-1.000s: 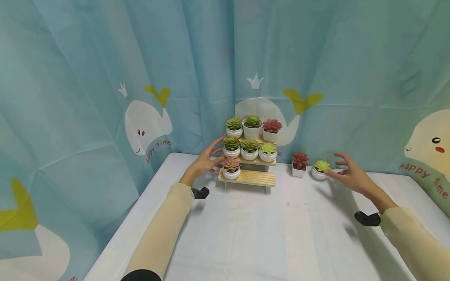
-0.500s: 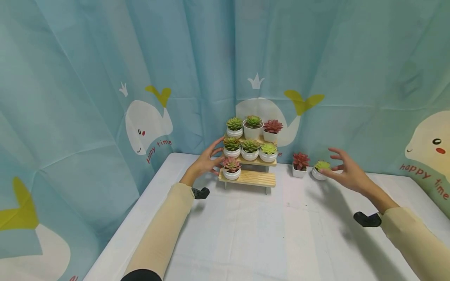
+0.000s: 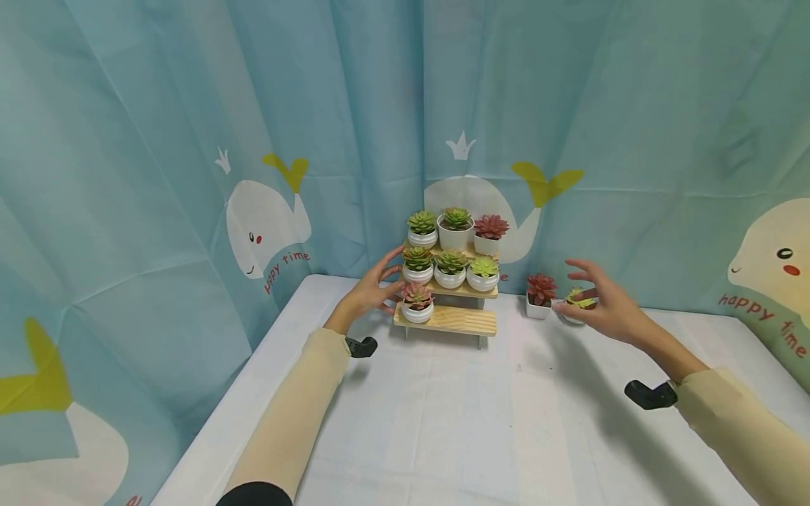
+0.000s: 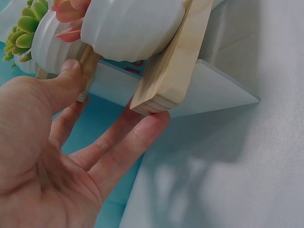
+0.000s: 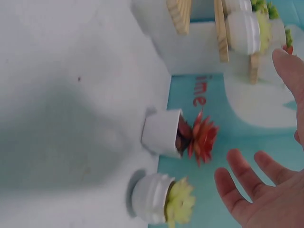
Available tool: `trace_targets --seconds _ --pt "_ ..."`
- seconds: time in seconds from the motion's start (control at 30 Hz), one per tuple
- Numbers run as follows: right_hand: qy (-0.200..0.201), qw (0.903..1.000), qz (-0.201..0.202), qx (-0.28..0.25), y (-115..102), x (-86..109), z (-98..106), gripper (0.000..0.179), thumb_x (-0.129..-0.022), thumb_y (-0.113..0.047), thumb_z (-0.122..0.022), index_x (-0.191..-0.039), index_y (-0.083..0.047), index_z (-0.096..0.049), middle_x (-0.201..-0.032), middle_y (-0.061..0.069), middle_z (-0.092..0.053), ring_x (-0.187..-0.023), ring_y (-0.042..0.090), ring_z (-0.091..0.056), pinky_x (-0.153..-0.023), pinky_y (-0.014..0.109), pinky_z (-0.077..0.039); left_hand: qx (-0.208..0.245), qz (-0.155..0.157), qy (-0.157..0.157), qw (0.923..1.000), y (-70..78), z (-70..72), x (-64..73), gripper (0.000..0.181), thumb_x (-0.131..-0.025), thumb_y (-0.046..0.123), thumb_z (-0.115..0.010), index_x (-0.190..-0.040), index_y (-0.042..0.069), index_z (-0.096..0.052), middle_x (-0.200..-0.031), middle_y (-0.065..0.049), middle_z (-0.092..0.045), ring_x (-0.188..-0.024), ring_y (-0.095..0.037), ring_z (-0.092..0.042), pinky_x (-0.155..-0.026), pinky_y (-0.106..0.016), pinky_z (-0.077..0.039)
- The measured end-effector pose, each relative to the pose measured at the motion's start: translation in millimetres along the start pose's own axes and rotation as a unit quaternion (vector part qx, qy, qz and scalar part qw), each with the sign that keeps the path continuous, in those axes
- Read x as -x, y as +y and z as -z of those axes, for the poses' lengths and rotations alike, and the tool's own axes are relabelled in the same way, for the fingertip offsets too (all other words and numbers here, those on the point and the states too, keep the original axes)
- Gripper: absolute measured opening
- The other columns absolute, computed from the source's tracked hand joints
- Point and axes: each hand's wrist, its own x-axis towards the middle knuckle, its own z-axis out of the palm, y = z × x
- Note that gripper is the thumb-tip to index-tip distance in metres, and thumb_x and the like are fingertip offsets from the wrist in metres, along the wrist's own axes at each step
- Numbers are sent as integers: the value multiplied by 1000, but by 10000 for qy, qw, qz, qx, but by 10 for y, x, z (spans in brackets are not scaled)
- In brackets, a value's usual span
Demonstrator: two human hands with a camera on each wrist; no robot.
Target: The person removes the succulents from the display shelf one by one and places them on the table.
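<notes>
A three-tier wooden plant stand holds small potted succulents in white pots. My left hand is at its left side, fingers spread. In the left wrist view, the thumb touches the middle board's end and two fingertips touch the end of the bottom board. A pink succulent sits at that board's left end. My right hand, fingers apart and holding nothing, hovers by a red succulent in a square pot. Beside that pot, a yellow-green succulent in a round pot is partly hidden by the hand in the head view.
Three potted succulents stand on the top tier, among them a dark red one. Three green ones, including a light one, fill the middle tier. Behind the white-covered table hangs a blue whale-print curtain.
My right hand has moved left, from the yellow-green succulent toward the red one, its fingers staying apart. My left hand has stayed at the stand, and the pots have not moved.
</notes>
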Motion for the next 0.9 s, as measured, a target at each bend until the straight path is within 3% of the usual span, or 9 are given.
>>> trace_targets --seconds 0.13,0.43,0.6,0.9 --pt "-118 9999 9 -36 -100 -22 -61 90 -94 -33 -79 -162 -15 -23 -152 30 -42 -113 46 -64 -78 33 -59 -7 20 11 10000 -6 -2 -13 76 -106 17 -61 -162 47 -20 -168 -13 -25 -98 -43 -71 -71 -56 -61" --pt "-180 9993 306 -95 -293 -75 -164 88 -92 -28 -81 -161 -17 -27 -148 26 -48 -110 43 -65 -79 24 -55 16 73 -3 10000 -12 7 -51 77 -105 16 -61 -162 49 -20 -168 -12 -24 -99 -44 -70 -74 -58 -60" --pt "-307 9984 382 -268 -432 -106 -259 87 -92 -26 -81 -160 -13 -28 -144 25 -52 -111 40 -64 -83 34 -57 27 87 41 10000 -9 13 -47 78 -105 16 -62 -162 48 -20 -168 -12 -25 -97 -42 -71 -74 -62 -59" --pt "-463 9952 617 -601 -571 -174 -574 86 -91 -22 -82 -159 -11 -30 -145 23 -52 -111 36 -64 -87 50 -56 47 52 -29 10000 -14 13 -27 78 -105 16 -62 -163 47 -19 -168 -13 -25 -97 -42 -71 -69 -54 -62"
